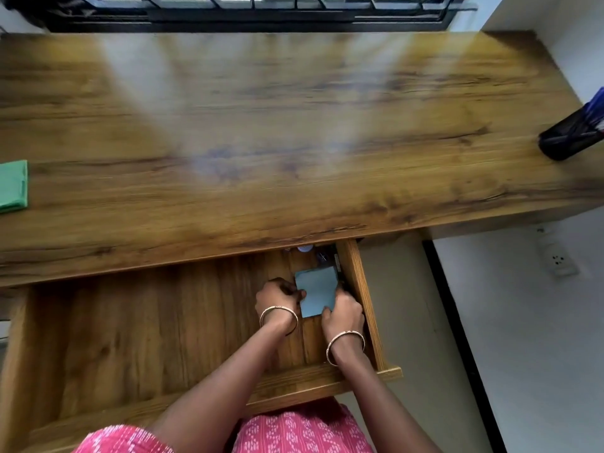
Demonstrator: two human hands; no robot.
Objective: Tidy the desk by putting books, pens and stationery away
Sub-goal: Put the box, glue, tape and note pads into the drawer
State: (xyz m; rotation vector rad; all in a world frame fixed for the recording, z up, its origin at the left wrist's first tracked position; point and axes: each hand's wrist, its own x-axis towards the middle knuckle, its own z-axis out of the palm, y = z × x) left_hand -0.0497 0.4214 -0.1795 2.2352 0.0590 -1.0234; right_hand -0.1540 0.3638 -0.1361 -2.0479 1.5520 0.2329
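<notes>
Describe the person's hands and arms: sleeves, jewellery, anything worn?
Both forearms are bare, with no sleeves reaching them. The left hand has a thin metallic bangle at the wrist, pale gold in tone, with a darker thin band beside it. The right hand has a similar bangle that looks lightly patterned. No gloves; rings cannot be told. Pink clothing with a white print shows at the bottom edge.

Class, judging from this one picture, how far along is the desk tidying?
Done: most of the desk is bare, and pens stand in the black holder. In hand: left hand and right hand set a blue pad into the open drawer. Left: the green item at the desk's left edge, and shutting the drawer.
</notes>
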